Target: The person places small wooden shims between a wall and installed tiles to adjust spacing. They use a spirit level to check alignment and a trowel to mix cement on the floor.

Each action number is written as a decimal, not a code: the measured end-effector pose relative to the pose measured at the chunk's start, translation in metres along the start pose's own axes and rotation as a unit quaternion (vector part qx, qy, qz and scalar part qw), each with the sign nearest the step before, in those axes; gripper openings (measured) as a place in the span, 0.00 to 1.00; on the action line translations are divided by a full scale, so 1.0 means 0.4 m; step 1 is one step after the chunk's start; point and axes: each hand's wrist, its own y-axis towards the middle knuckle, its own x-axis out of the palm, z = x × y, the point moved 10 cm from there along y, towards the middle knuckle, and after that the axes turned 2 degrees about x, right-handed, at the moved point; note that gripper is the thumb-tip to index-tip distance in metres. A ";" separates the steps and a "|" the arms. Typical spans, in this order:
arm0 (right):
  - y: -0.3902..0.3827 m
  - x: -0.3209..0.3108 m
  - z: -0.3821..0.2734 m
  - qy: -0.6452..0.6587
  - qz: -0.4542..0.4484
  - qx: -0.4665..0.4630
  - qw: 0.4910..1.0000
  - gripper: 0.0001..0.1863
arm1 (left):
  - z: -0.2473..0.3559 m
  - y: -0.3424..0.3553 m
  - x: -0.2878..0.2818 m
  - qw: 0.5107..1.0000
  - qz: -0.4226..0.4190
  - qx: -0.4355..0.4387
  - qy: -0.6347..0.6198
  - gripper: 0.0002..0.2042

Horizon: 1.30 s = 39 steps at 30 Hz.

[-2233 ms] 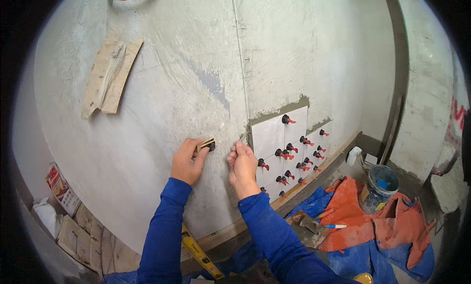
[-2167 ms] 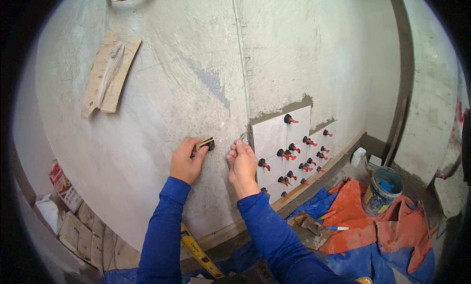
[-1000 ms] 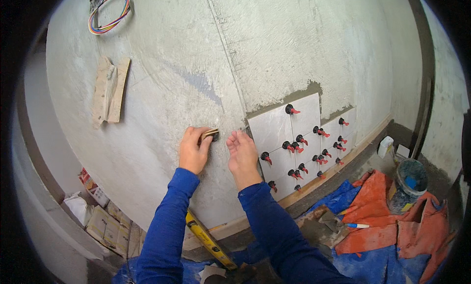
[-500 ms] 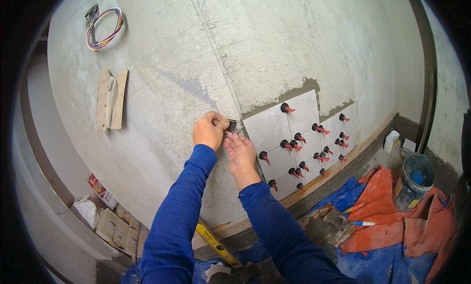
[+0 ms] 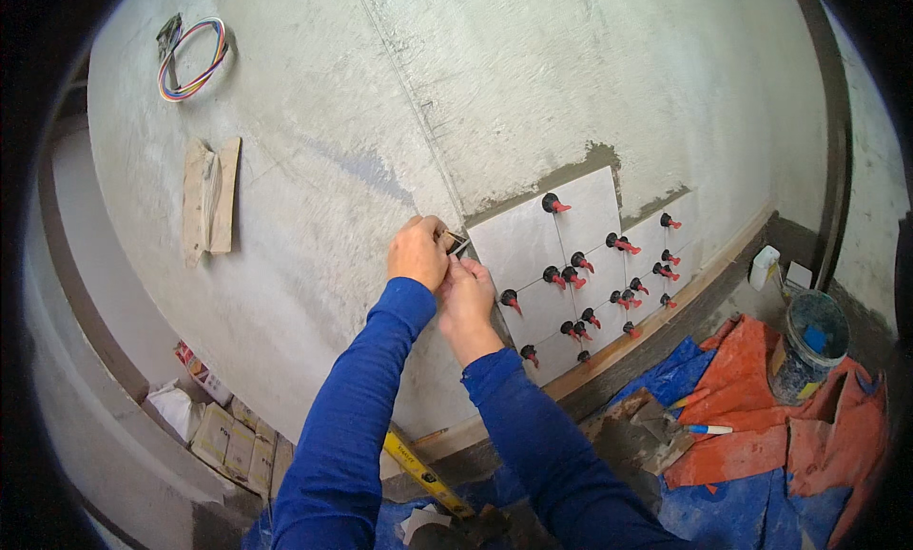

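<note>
My left hand (image 5: 417, 250) grips a small black-and-tan piece (image 5: 453, 240) against the plastered wall (image 5: 285, 265), beside the left edge of white tiles (image 5: 514, 241). My right hand (image 5: 466, 298) is just below and right of it, close or touching, fingertips pinched on something thin that I cannot make out. The tiles carry several black levelling fittings with red handles (image 5: 554, 204), with grey mortar (image 5: 599, 158) showing above them. A yellow spirit level (image 5: 423, 469) leans low, partly behind my left sleeve.
Coiled coloured wires (image 5: 190, 60) and a torn cardboard piece (image 5: 214, 198) are on the wall at left. At lower right lie a bucket (image 5: 808, 350), orange tarp (image 5: 723, 455), blue tarp (image 5: 713, 512) and white bottle (image 5: 764, 265). Wrapped packs (image 5: 235, 441) sit at lower left.
Both hands have come together at the tile edge; my left hand has moved up and right with the small piece. The view has shifted, bringing the whole wire coil into sight.
</note>
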 end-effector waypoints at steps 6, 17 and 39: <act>-0.041 0.026 0.022 -0.068 -0.044 0.035 0.996 0.17 | -0.005 -0.057 -0.158 0.989 0.143 0.016 -0.023 0.06; -0.508 -0.773 0.127 -0.580 -0.126 0.141 0.792 0.09 | -0.305 -0.824 -0.089 0.842 0.060 -0.355 -0.401 0.16; -0.258 -0.803 0.347 -0.425 0.138 0.077 0.891 0.13 | -0.585 -1.463 0.122 0.547 0.234 -0.440 -0.672 0.18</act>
